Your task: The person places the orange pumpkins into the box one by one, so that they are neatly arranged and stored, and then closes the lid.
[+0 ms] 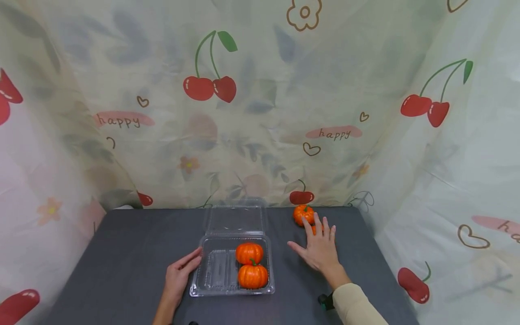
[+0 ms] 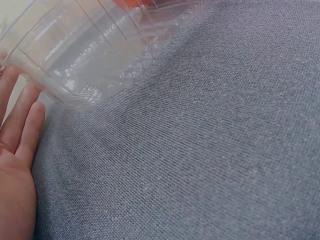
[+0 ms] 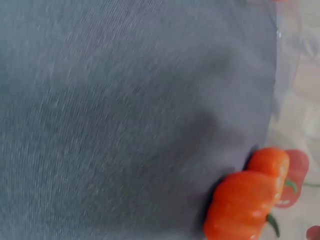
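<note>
A clear plastic clamshell box (image 1: 215, 291) stands with its lid (image 1: 235, 219) folded back. Two orange toy pumpkins (image 1: 253, 276) sit one behind the other in its right half. My left hand (image 1: 176, 280) touches the box's left rim; in the left wrist view its fingers (image 2: 31, 125) lie nearly straight against the clear wall. Spread-fingered, my right hand (image 1: 322, 253) hovers over two more pumpkins near the table's back edge. One pumpkin (image 1: 303, 215) shows beyond the fingers, and the other is mostly hidden by them. In the right wrist view both appear, the nearer pumpkin (image 3: 242, 207) larger.
A dark grey cloth (image 1: 134, 262) covers the table. Printed curtains (image 1: 252, 135) hang behind it and at both sides. A small black object (image 1: 326, 301) is by the right sleeve, and another dark one (image 1: 193, 323) shows at the bottom edge.
</note>
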{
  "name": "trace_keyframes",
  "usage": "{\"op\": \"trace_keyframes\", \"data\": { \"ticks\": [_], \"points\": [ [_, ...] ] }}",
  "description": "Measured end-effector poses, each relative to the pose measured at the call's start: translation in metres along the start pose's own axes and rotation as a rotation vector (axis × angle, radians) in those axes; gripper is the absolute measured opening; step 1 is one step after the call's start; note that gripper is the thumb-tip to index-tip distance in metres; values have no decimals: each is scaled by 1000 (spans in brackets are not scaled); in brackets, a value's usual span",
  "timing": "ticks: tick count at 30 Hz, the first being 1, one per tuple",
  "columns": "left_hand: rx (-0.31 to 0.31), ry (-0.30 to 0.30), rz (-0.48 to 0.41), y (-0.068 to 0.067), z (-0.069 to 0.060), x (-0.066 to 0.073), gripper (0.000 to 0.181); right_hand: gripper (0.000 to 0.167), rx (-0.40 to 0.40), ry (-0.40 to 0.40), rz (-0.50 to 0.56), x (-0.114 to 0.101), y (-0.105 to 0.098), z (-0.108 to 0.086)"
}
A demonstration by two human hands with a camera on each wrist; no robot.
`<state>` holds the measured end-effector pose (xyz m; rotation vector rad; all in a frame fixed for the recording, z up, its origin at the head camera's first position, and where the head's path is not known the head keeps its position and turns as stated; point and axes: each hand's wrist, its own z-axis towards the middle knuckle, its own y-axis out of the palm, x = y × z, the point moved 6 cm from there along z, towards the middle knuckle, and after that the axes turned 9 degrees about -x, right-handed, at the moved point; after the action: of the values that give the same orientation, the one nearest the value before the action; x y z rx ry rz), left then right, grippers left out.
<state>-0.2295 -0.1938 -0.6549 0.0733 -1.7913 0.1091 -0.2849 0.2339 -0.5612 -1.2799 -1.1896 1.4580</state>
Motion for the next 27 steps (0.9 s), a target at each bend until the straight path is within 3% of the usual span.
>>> {"op": "trace_keyframes", "data": {
  "ticks": [16,27],
  "points": [
    [4,5,10,-1,-1,3,47,104,-89,133,119,57,10,5],
    [5,-12,27,-1,-1,0,47,103,-150,220,192,77,18,3]
  ]
}}
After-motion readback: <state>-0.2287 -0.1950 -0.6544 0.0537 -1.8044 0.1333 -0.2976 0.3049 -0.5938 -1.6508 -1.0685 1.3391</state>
